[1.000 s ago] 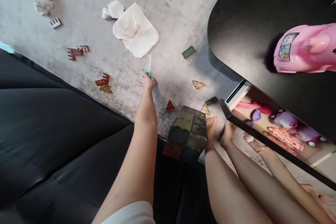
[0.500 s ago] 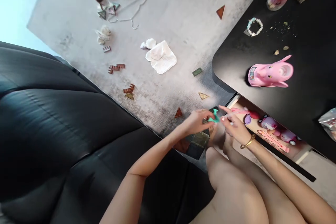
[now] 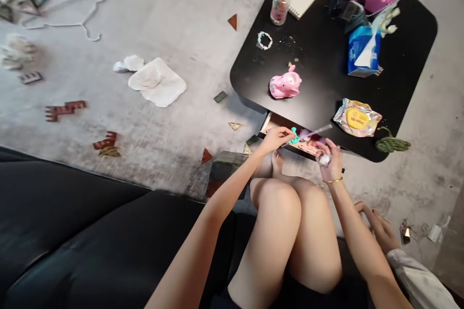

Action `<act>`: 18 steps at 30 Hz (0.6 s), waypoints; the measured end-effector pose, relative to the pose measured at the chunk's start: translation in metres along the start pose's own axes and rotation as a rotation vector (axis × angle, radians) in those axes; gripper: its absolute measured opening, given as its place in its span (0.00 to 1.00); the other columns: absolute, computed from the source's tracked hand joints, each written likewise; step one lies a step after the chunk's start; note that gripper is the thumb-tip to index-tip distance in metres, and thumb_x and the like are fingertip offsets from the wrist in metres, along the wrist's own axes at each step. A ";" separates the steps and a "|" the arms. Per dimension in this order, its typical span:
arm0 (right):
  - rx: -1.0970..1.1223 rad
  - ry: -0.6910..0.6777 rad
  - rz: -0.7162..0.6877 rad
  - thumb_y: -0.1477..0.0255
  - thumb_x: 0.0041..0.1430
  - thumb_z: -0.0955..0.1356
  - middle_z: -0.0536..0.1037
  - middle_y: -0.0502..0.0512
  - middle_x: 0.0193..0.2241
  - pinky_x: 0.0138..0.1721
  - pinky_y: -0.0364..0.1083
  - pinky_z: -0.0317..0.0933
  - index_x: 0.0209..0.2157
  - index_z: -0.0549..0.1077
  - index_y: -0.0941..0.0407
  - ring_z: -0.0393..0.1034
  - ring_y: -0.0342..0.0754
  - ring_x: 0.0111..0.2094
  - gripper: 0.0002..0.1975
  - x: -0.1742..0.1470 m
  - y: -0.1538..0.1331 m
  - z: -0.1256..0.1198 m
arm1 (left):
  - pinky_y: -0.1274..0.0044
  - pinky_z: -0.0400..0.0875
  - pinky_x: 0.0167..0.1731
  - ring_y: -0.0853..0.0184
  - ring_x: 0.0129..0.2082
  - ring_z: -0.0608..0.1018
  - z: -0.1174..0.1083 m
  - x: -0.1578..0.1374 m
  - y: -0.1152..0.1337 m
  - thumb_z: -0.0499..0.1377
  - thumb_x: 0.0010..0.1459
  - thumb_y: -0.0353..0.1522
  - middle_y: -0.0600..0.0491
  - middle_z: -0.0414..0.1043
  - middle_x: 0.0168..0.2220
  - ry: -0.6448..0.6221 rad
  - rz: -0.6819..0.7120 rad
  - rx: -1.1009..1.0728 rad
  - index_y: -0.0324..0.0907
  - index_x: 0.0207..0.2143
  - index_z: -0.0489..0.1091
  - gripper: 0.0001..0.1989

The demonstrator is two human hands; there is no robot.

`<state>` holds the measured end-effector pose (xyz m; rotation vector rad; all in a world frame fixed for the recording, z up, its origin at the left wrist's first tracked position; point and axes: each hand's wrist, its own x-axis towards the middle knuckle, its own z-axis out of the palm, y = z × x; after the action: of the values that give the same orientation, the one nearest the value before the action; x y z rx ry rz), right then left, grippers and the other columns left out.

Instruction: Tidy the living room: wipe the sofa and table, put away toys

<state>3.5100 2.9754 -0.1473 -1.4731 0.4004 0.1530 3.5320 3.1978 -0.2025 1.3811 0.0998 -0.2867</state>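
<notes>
My left hand [image 3: 276, 140] is over the pulled-out drawer [image 3: 266, 123] of the black table, its fingertips pinched on a small teal plastic toy piece [image 3: 294, 136]. In the drawer beneath lie pink and purple toys [image 3: 308, 148], partly hidden. My right hand [image 3: 331, 164], with a gold bangle at the wrist, is right of the drawer with its fingers curled round a small white object [image 3: 325, 160]. A thin translucent strip [image 3: 321, 130] slants just above those fingers; whether it joins the white object I cannot tell.
On the black table [image 3: 319, 77] stand a pink elephant-shaped toy [image 3: 284, 84], a wipes packet [image 3: 357, 118] and a blue tissue pack [image 3: 363, 52]. Magnetic-looking tiles [image 3: 220, 96], white cloth [image 3: 157, 82] and a hanger [image 3: 72, 24] lie on the carpet. Another person's white sleeve [image 3: 416, 270] shows at right.
My view has swung right, showing more of the table. My left hand has carried the teal piece to over the drawer. My right hand has moved away from it to the right.
</notes>
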 end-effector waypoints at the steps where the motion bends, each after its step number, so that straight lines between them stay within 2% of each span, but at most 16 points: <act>1: 0.058 -0.012 0.023 0.43 0.53 0.69 0.82 0.56 0.39 0.22 0.41 0.58 0.45 0.74 0.52 0.67 0.41 0.23 0.29 0.001 0.002 0.003 | 0.76 0.72 0.37 0.68 0.32 0.78 0.007 -0.004 0.005 0.65 0.55 0.40 0.50 0.79 0.33 -0.015 0.010 -0.011 0.37 0.34 0.77 0.13; 4: 0.092 -0.091 0.057 0.50 0.49 0.74 0.81 0.57 0.43 0.21 0.40 0.58 0.49 0.73 0.51 0.67 0.40 0.24 0.29 0.004 0.006 0.020 | 0.76 0.71 0.37 0.69 0.32 0.77 0.022 -0.020 0.019 0.65 0.55 0.38 0.52 0.77 0.32 -0.047 0.084 0.085 0.38 0.35 0.76 0.11; 7: 0.043 -0.171 0.057 0.57 0.48 0.76 0.82 0.57 0.41 0.22 0.41 0.58 0.44 0.76 0.54 0.66 0.40 0.23 0.24 0.005 0.007 0.029 | 0.77 0.70 0.36 0.69 0.32 0.76 0.029 -0.032 0.031 0.66 0.55 0.36 0.54 0.76 0.31 -0.027 0.146 0.204 0.40 0.36 0.75 0.10; 10: 0.116 -0.195 0.084 0.59 0.50 0.73 0.81 0.59 0.42 0.23 0.42 0.59 0.42 0.77 0.55 0.70 0.43 0.27 0.19 0.002 0.003 0.026 | 0.78 0.69 0.33 0.70 0.30 0.74 0.035 -0.034 0.037 0.66 0.55 0.36 0.56 0.73 0.28 0.103 0.109 0.231 0.40 0.35 0.73 0.09; 13: 0.194 -0.212 0.157 0.65 0.43 0.75 0.81 0.56 0.44 0.22 0.41 0.59 0.45 0.75 0.53 0.72 0.45 0.29 0.24 -0.004 -0.002 0.019 | 0.78 0.67 0.31 0.72 0.27 0.72 0.044 -0.032 0.040 0.65 0.55 0.35 0.58 0.69 0.25 0.201 0.042 0.222 0.40 0.34 0.72 0.08; 16: 0.180 -0.178 0.172 0.65 0.43 0.76 0.80 0.52 0.39 0.21 0.39 0.58 0.40 0.72 0.53 0.69 0.41 0.26 0.21 -0.006 -0.007 0.017 | 0.79 0.65 0.31 0.73 0.26 0.70 0.054 -0.030 0.042 0.68 0.51 0.33 0.61 0.65 0.23 0.154 0.048 0.202 0.41 0.34 0.70 0.11; 18: 0.181 -0.079 0.163 0.61 0.46 0.75 0.80 0.51 0.34 0.20 0.38 0.56 0.34 0.68 0.53 0.65 0.39 0.23 0.18 0.000 -0.008 0.014 | 0.80 0.64 0.30 0.74 0.25 0.69 0.057 -0.029 0.042 0.70 0.48 0.35 0.62 0.64 0.23 0.116 0.028 0.101 0.41 0.37 0.68 0.17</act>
<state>3.5148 2.9888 -0.1388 -1.2523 0.4584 0.2966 3.5097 3.1531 -0.1451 1.4977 0.1635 -0.1902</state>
